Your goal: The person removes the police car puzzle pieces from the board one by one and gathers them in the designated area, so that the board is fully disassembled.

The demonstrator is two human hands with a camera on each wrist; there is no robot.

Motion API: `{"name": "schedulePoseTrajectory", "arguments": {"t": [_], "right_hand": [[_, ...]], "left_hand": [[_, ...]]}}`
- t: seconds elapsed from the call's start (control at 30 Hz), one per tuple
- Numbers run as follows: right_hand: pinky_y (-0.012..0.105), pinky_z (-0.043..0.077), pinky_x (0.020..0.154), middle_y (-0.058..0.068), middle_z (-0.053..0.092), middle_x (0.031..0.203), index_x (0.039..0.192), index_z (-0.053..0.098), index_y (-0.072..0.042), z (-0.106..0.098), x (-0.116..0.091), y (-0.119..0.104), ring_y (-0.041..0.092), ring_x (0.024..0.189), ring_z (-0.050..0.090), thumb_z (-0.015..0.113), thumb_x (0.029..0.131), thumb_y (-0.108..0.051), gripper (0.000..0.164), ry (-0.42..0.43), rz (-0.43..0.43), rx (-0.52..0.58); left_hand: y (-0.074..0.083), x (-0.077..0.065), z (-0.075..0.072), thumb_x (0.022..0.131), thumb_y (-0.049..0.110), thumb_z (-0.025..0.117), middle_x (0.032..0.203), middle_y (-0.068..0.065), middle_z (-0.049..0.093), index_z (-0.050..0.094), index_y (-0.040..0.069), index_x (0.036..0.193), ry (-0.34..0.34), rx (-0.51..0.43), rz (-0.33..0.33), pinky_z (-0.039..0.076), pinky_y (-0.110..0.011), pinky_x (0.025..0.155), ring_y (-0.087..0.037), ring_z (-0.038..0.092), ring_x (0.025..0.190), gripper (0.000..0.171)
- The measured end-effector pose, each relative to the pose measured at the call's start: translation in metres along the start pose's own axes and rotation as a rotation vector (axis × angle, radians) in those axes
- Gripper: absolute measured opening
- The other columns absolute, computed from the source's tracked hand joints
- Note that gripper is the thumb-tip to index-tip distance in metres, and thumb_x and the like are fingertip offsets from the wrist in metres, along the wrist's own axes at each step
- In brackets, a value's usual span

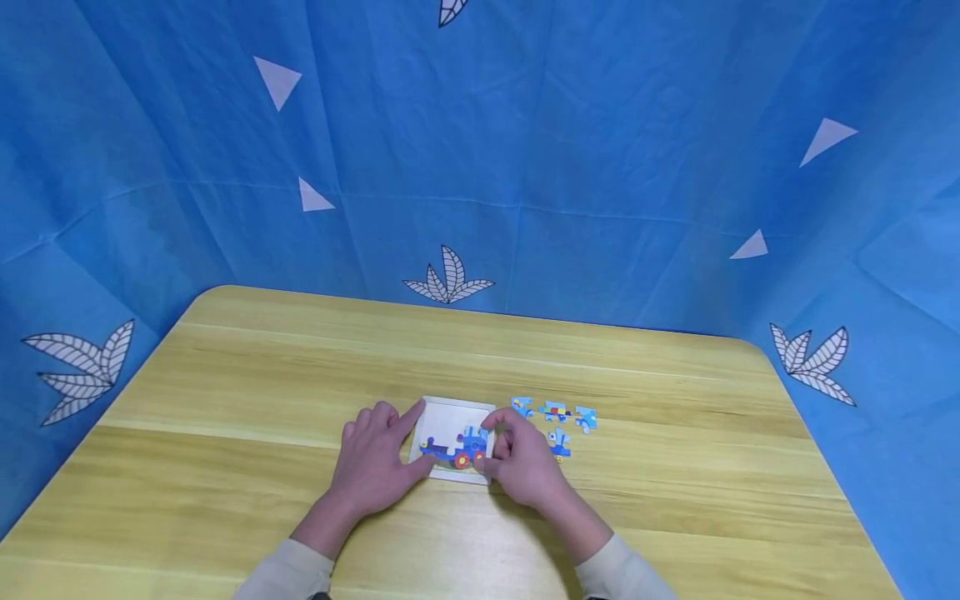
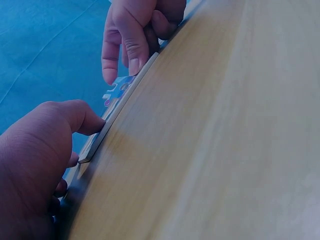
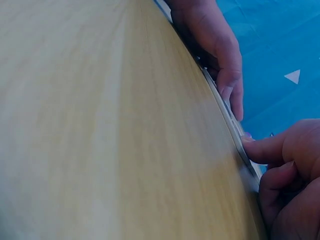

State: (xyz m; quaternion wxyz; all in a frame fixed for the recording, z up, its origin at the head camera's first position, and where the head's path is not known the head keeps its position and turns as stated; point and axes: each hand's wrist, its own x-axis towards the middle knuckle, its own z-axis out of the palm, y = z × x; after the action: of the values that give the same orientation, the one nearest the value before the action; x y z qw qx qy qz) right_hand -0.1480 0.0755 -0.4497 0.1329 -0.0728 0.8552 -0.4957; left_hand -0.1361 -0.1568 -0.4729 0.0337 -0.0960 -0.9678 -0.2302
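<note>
A square puzzle tray (image 1: pixel 450 477) with a pale frame lies on the table, its lower half filled with joined pieces of a blue tractor picture (image 1: pixel 453 454). My left hand (image 1: pixel 375 462) spreads along the tray's left side, index fingertip at the upper corner and thumb on the lower edge. At the right side, my right hand (image 1: pixel 525 467) curls thumb and index finger about the end puzzle piece (image 1: pixel 476 439), the thumb by a red wheel. In the right wrist view the right thumb (image 3: pixel 262 148) lies over the tray's near edge, other fingers bent under.
Several loose puzzle pieces (image 1: pixel 555 412) lie right of the tray, one (image 1: pixel 559 442) just beyond the right hand. The wooden table (image 1: pixel 262 375) has rounded far corners. A blue curtain (image 1: pixel 525 150) with white leaf and triangle prints hangs behind it and at both sides.
</note>
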Motion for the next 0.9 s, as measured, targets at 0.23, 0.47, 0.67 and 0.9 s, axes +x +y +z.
{"name": "schedulePoseTrajectory", "arguments": {"t": [0.23, 0.47, 0.67, 0.9], "right_hand": [[0.033, 0.041, 0.062, -0.002, 0.042, 0.067, 0.109, 0.058, -0.008, -0.0009, 0.0002, 0.0006, 0.013, 0.057, 0.042, 0.082, 0.077, 0.003, 0.042, 0.017, -0.011, 0.012], [0.035, 0.042, 0.065, -0.002, 0.043, 0.068, 0.106, 0.054, -0.007, -0.0009, -0.0002, 0.0011, 0.013, 0.058, 0.043, 0.082, 0.076, 0.003, 0.042, 0.027, 0.004, 0.029], [0.036, 0.042, 0.068, -0.003, 0.042, 0.068, 0.112, 0.058, -0.007, -0.0002, 0.0001, 0.0027, 0.012, 0.059, 0.042, 0.082, 0.077, 0.003, 0.044, 0.028, -0.018, 0.036], [0.035, 0.042, 0.07, -0.004, 0.041, 0.067, 0.118, 0.061, -0.008, -0.0005, 0.0011, 0.0046, 0.011, 0.059, 0.041, 0.082, 0.077, 0.002, 0.047, 0.025, -0.054, 0.027]], "left_hand": [[-0.0003, 0.0003, 0.0013, 0.082, 0.052, 0.069, 0.095, 0.002, 0.035, 0.051, 0.019, 0.149, -0.003, 0.0, -0.003, 0.024, -0.037, 0.076, -0.021, 0.032, 0.087, 0.077], [0.0, 0.0007, 0.0012, 0.082, 0.053, 0.07, 0.095, 0.002, 0.035, 0.052, 0.019, 0.148, -0.003, -0.002, -0.003, 0.024, -0.037, 0.076, -0.021, 0.032, 0.087, 0.077], [-0.0001, 0.001, 0.0007, 0.082, 0.054, 0.069, 0.095, 0.001, 0.035, 0.051, 0.019, 0.149, -0.012, 0.007, -0.007, 0.024, -0.037, 0.075, -0.021, 0.032, 0.087, 0.077], [-0.0003, 0.0009, 0.0007, 0.082, 0.054, 0.069, 0.095, 0.001, 0.035, 0.051, 0.019, 0.149, -0.01, 0.006, -0.007, 0.023, -0.037, 0.074, -0.021, 0.031, 0.087, 0.077]]}}
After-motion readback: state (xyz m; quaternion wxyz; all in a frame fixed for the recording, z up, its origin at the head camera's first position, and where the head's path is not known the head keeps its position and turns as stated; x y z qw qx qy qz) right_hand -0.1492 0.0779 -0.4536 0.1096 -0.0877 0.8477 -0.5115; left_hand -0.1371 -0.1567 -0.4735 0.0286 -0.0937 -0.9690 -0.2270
